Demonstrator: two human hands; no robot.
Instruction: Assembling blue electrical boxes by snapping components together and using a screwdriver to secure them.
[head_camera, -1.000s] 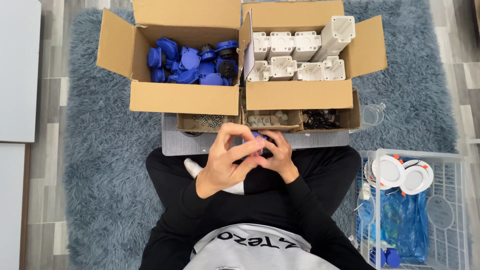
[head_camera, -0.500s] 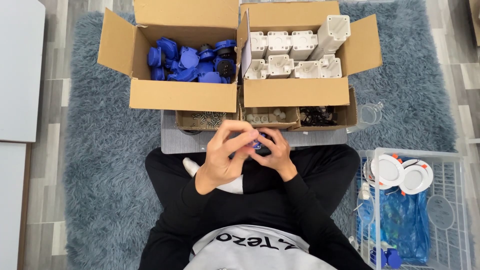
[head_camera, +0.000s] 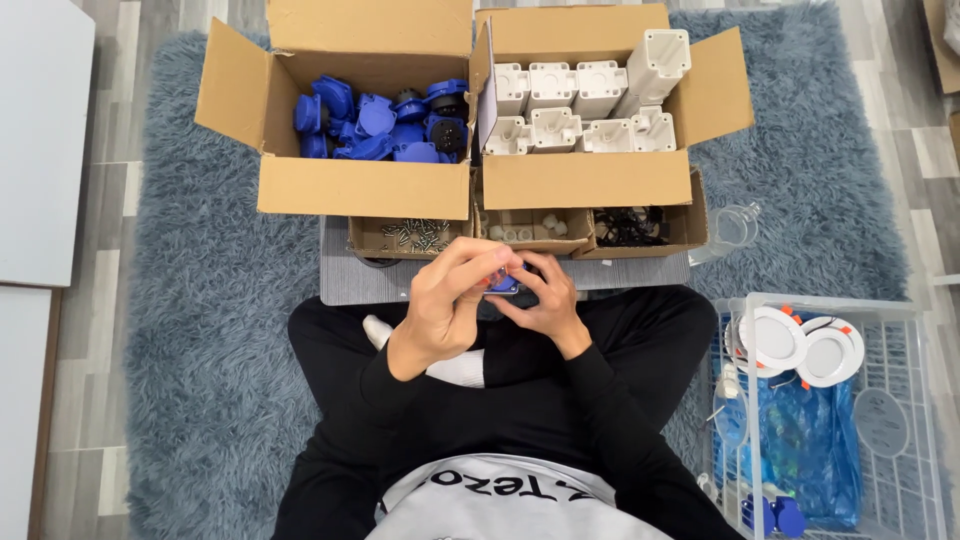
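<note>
A shaggy grey-blue rug (head_camera: 200, 330) on pale plank flooring was seen under a seated person, with a low grey table (head_camera: 350, 280) carrying cardboard boxes. A small blue plastic part (head_camera: 503, 285) was held above the lap, just in front of the table, pinched between both hands: the left hand (head_camera: 450, 305) was curled over it from above, the right hand (head_camera: 535, 305) was closed around its underside. The part was judged light, rigid and somewhat smooth, best gripped by its edges. Blue sockets (head_camera: 385, 125) filled the left box, white housings (head_camera: 590, 105) the right; loose screws (head_camera: 415, 235) lay in a shallow tray
</note>
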